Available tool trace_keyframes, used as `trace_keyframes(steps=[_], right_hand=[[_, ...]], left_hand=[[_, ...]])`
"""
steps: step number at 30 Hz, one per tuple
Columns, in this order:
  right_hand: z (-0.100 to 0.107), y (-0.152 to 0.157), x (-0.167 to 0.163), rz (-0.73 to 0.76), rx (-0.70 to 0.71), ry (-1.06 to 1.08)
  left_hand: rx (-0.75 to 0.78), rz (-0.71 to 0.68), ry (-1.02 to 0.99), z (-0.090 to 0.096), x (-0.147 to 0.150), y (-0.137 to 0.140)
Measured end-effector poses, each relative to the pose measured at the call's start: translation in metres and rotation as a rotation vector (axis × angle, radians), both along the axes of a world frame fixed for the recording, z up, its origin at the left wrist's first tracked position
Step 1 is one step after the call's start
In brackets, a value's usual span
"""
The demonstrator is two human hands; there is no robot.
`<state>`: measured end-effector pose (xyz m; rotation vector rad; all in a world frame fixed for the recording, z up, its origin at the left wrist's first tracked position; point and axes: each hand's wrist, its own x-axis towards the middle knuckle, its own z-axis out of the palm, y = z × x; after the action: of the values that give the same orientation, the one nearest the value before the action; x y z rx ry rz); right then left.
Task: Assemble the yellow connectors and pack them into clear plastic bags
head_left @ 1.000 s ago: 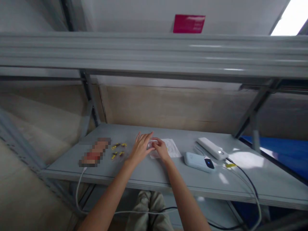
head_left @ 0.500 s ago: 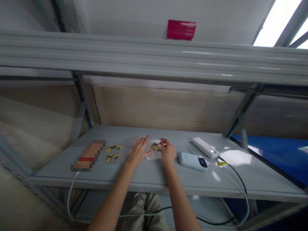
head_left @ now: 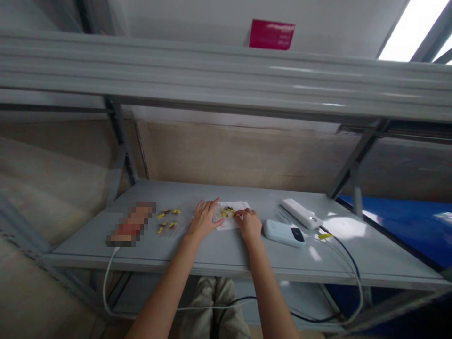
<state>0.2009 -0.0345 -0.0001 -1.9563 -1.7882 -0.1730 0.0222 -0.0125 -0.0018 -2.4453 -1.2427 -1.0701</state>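
In the head view, a small heap of yellow-and-dark pieces (head_left: 228, 212) lies on a white sheet (head_left: 226, 226), which looks like paper or a thin bag. My left hand (head_left: 204, 220) rests at the heap's left side, fingers spread and thumb apart, holding nothing that I can see. From the right, my right hand (head_left: 250, 226) reaches to the heap's edge with its fingertips pinched together; whatever is between them is too small to make out. Further left lie several similar yellow-and-dark pieces (head_left: 169, 220) in small groups, seemingly on or in clear plastic.
A pixelated reddish phone-like object (head_left: 130, 226) with a white cable (head_left: 106, 278) lies at the left. Right of my hands are a light-blue power bank (head_left: 280, 231) and a white power bank (head_left: 298, 213) with cables. A shelf beam (head_left: 226, 77) crosses above the grey table (head_left: 212, 256).
My right fingertips have lowered onto the heap's right edge, and that hand has curled and shifted slightly right. My left hand stays nearly in place. The camera's view has tilted a little.
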Motion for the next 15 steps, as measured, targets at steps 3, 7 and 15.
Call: trace_keyframes(steps=[3,7,15], right_hand=[[0.0,0.001,-0.001,0.01,0.011,-0.03],[0.001,0.003,-0.003,0.019,0.068,-0.029],[-0.002,0.019,-0.017,0.369,0.216,0.368]], left_hand=[[-0.029,-0.01,-0.024,-0.001,-0.001,0.001],[-0.068,-0.025,-0.071,-0.001,-0.001,-0.001],[-0.147,-0.11,-0.096,0.001,0.001,-0.002]])
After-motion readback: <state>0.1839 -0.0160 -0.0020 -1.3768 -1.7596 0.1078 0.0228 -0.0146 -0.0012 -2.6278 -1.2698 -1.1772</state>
